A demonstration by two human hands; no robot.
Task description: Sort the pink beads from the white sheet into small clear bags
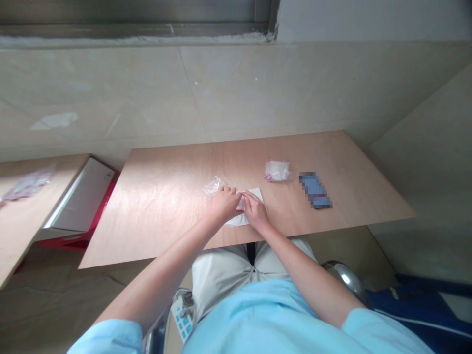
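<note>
The left hand (223,204) and right hand (256,211) are pinching narrowly on a thin white paper sheet (236,222) atop the pale wooden bench (165,206), which seems light and floppy, best held by its edges.

A hand can pass over the pale plywood tabletop (158,211) left of the left hand (223,204); a crumpled clear plastic bag (213,187) lies just beyond those knuckles; ahead of the right hand (256,211), a small clear bag with pink contents (276,170) and a blurred blue rectangular object (315,190) stand in the way; a beige tiled wall (147,88) closes the far side.
</note>
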